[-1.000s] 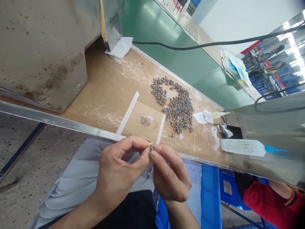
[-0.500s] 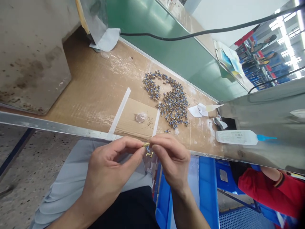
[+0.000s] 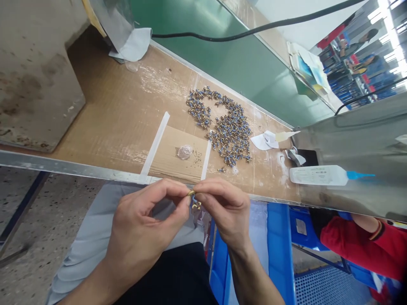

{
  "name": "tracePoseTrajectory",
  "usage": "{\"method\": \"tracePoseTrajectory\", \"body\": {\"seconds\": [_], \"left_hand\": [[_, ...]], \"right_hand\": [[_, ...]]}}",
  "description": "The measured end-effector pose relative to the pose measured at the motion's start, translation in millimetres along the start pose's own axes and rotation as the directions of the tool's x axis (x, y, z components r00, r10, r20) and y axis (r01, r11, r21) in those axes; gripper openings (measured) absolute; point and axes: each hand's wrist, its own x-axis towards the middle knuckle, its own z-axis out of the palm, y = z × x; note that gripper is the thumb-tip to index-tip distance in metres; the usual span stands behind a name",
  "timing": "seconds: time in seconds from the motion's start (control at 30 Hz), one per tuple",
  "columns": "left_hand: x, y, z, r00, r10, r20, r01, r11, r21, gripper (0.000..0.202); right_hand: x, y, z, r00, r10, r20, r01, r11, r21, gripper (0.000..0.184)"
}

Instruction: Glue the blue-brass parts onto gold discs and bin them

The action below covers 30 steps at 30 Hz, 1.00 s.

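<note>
Head view, surface and surroundings: I log a workbench (image 3: 127,114) covered in brown cardboard, running from the upper left to the right edge of the frame, with a metal rail (image 3: 63,168) along its near side. Beyond it lies a green conveyor belt (image 3: 241,63), with a black cable (image 3: 254,29) crossing above. A stained grey metal box (image 3: 32,84) fills the upper left.

On the bench, centre frame:
- a heap of small brass-and-blue parts (image 3: 229,131), spread loosely
- a clear plastic cap (image 3: 185,151) on a taped-down cardboard patch, just left of the heap
- two white tape strips (image 3: 155,143) edging that patch
- white paper scraps (image 3: 262,142) right of the heap, touching a small glue tube (image 3: 286,135)
- a white bottle with a blue nozzle (image 3: 321,175) lying on its side, centre right.

Below the rail, lower centre: my left hand (image 3: 140,228) and right hand (image 3: 225,207) meet just in front of the bench edge. Between them is one small part (image 3: 193,199), brass at the top with a blue wire hanging under it. The left thumb and forefinger are pinched together on its brass end. The right thumb and forefinger close on the same piece from the other side. The remaining fingers of both hands curl loosely.

Lower right: a blue bin (image 3: 280,254), and another person's red sleeve (image 3: 349,250) under the bench.
</note>
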Motion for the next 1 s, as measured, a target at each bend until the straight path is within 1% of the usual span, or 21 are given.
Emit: {"method": "tracePoseTrajectory", "body": {"seconds": [0.07, 0.2, 0.27, 0.33, 0.37, 0.43, 0.5, 0.57, 0.63, 0.7, 0.73, 0.8, 0.87, 0.9, 0.93, 0.97, 1.0], "left_hand": [[0, 0, 0.7, 1.0, 0.008, -0.002, -0.008, 1.0, 0.024, 0.016], [-1, 0, 2.7, 1.0, 0.002, -0.007, -0.002, 0.999, 0.052, 0.015], [-1, 0, 4.4, 0.999, -0.051, 0.005, 0.051, 0.999, 0.008, 0.011], [0, -2, 6.8, 0.985, -0.163, 0.051, 0.167, 0.983, -0.081, 0.003], [2, -4, 8.3, 0.969, -0.23, 0.086, 0.24, 0.962, -0.133, 0.005], [5, -8, 12.4, 0.922, -0.34, 0.184, 0.376, 0.9, -0.219, 0.015], [9, -12, 18.4, 0.874, -0.394, 0.285, 0.468, 0.841, -0.273, 0.022], [12, -14, 27.0, 0.833, -0.41, 0.371, 0.523, 0.802, -0.289, 0.026], [12, -14, 38.5, 0.791, -0.422, 0.442, 0.561, 0.789, -0.251, 0.029], [9, -14, 53.4, 0.748, -0.434, 0.503, 0.58, 0.795, -0.177, 0.032], [8, -14, 62.1, 0.727, -0.439, 0.528, 0.581, 0.803, -0.133, 0.034], [5, -12, 81.6, 0.688, -0.449, 0.57, 0.576, 0.816, -0.054, 0.039], [1, -10, 101.1, 0.641, -0.469, 0.608, 0.581, 0.814, 0.016, 0.045], [-1, -9, 109.6, 0.616, -0.485, 0.621, 0.588, 0.807, 0.047, 0.049], [-3, -8, 116.7, 0.591, -0.501, 0.632, 0.596, 0.799, 0.076, 0.054], [-4, -7, 122.0, 0.566, -0.514, 0.644, 0.602, 0.792, 0.103, 0.058], [-6, -8, 125.6, 0.551, -0.525, 0.648, 0.605, 0.787, 0.123, 0.062]], "right_hand": [[-1, 1, 0, 1.0, 0.017, 0.0, -0.017, 1.0, 0.022, 0.021], [-3, 3, 0, 1.0, 0.013, -0.012, -0.012, 0.998, 0.061, 0.023], [-6, 6, -1, 0.999, 0.033, -0.028, -0.03, 0.996, 0.081, 0.02], [-10, 11, -4, 0.996, 0.071, -0.049, -0.065, 0.992, 0.106, 0.017], [-13, 13, -5, 0.995, 0.086, -0.058, -0.078, 0.99, 0.12, 0.018], [-21, 19, -10, 0.993, 0.087, -0.077, -0.076, 0.988, 0.138, 0.022], [-30, 23, -16, 0.994, 0.058, -0.091, -0.046, 0.99, 0.131, 0.024], [-40, 25, -25, 0.993, 0.032, -0.111, -0.019, 0.993, 0.117, 0.021], [-52, 26, -36, 0.989, 0.027, -0.145, -0.009, 0.992, 0.126, 0.017], [-66, 25, -49, 0.982, 0.054, -0.182, -0.027, 0.988, 0.151, 0.008], [-75, 24, -56, 0.976, 0.083, -0.199, -0.05, 0.985, 0.167, 0.009], [-93, 25, -70, 0.959, 0.157, -0.234, -0.108, 0.972, 0.209, 0.02], [-114, 30, -84, 0.926, 0.247, -0.285, -0.167, 0.946, 0.278, 0.025], [-125, 36, -92, 0.899, 0.301, -0.318, -0.195, 0.926, 0.324, 0.024], [-136, 45, -101, 0.853, 0.368, -0.369, -0.226, 0.899, 0.376, 0.024], [-146, 57, -111, 0.787, 0.444, -0.43, -0.256, 0.867, 0.427, 0.025], [-155, 72, -122, 0.702, 0.515, -0.491, -0.282, 0.835, 0.473, 0.027]]}}
